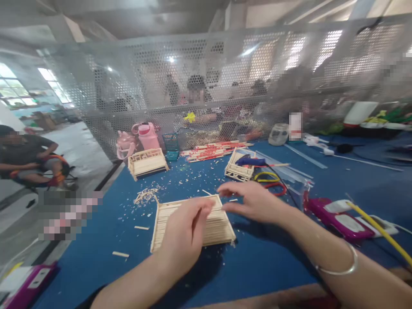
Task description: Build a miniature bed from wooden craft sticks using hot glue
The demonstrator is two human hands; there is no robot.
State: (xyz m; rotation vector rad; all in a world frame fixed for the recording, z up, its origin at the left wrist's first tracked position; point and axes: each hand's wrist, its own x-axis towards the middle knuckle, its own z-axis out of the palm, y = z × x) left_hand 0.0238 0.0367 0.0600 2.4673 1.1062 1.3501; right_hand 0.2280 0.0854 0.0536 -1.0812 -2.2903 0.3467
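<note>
A flat frame of pale wooden sticks [219, 229] lies on the blue table, its middle filled with sticks side by side. My left hand [186, 231] is over its centre, fingers curled in against the thumb; whatever they grip, if anything, is hidden. My right hand [254, 201] hovers by the frame's upper right corner, thumb and fingers apart, with nothing visible between them. Beyond it a blue-handled glue gun [251, 161] rests on a small stick-built piece [236, 171]. Yellow and red looped handles [275, 187] lie close to my right hand.
Another stick-built piece [148, 162] stands at the back left near a pink bottle [148, 138]. Red and pale sticks [212, 151] are piled before a perforated metal screen [144, 86]. Wood scraps [146, 194] litter the left. A magenta power strip [337, 219] with cables lies right.
</note>
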